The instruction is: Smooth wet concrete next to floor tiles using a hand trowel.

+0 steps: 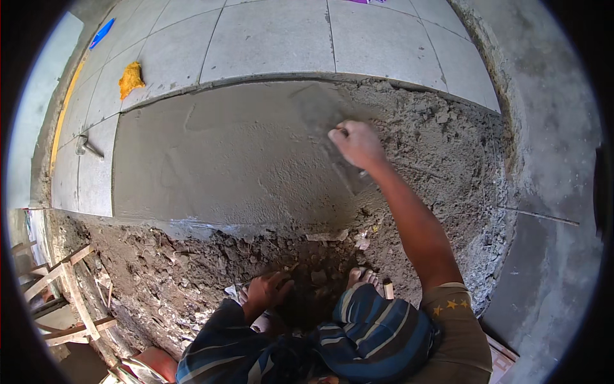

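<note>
My right hand (359,144) is closed round the handle of a steel finishing trowel (345,174), its long flat blade partly smeared by motion. The blade lies on grey wet mortar (224,153), at the border between the smooth part on the left and the rough, lumpy part (435,141) on the right. Down by my left knee, my left hand (267,291) hangs over the dirt with its fingers loosely apart and nothing visible in them.
Large grey tiles (268,38) border the mortar at the back and left. On them lie a yellow cloth (131,80), a blue object (102,33) and a metal fitting (88,147). Broken soil (153,262) runs along the front. Wooden pieces (77,301) stand lower left; a thin rod (540,216) lies right.
</note>
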The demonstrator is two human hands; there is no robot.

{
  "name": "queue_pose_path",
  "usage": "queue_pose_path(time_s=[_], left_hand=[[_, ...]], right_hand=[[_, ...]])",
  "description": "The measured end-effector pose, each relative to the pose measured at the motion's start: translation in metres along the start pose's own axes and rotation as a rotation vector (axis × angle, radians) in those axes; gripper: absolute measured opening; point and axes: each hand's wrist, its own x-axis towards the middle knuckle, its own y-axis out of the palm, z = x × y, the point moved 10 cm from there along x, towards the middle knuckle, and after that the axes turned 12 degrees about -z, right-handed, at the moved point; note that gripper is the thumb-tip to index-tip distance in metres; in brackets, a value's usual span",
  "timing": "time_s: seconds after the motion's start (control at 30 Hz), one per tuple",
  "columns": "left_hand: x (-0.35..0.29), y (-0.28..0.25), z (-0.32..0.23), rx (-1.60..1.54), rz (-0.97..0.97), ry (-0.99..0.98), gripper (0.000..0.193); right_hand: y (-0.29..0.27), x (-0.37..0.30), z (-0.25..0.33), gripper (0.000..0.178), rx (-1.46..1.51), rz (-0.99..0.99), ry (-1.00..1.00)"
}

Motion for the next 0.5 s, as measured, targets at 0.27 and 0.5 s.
queue_pose_path(time_s=[0.27,0.5], left_hand=[[-0.006,-0.012,0.01,-0.028,-0.06,-0.043,0.026],[-0.002,-0.005,0.017,-0.048,-0.029,-0.044,0.026]], right_hand=[[-0.016,-0.044,0.019,0.049,-0.034,0.075,-0.005],[-0.013,0.004,-0.011,0.05,0.055,-0.073,0.154]])
